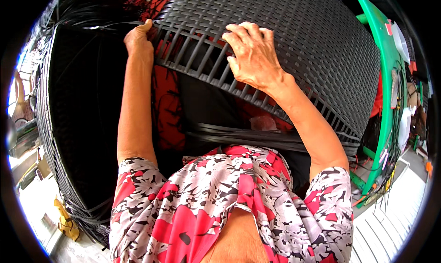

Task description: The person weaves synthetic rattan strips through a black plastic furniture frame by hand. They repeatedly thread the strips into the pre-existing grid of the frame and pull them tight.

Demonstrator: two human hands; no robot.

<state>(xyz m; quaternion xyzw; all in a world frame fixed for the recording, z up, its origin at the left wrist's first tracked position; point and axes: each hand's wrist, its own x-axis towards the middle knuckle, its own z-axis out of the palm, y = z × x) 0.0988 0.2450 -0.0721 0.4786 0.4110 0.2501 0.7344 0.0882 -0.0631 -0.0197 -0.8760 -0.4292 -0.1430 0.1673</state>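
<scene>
A dark grey woven panel [294, 28] of flat plastic strips lies tilted across my lap, with a row of bare ribs [197, 54] along its near edge. At the panel's left corner my left hand [139, 39] is closed, thumb and fingers pinching a thin black plastic strip [110, 25] that trails off leftward. My right hand [252, 54] lies over the boundary between the weave and the bare ribs, fingers bent and apart, fingertips against the panel. Its palm side is hidden. Several loose black strips [239, 135] lie across my lap below the panel.
A large black woven piece with a dark hollow [78, 125] stands at the left. To the right is a green plastic frame [383, 93] with cords and strips hanging from it. A yellow bag [66, 220] lies on the floor at lower left. Red patterned cloth [166, 107] shows beneath the panel.
</scene>
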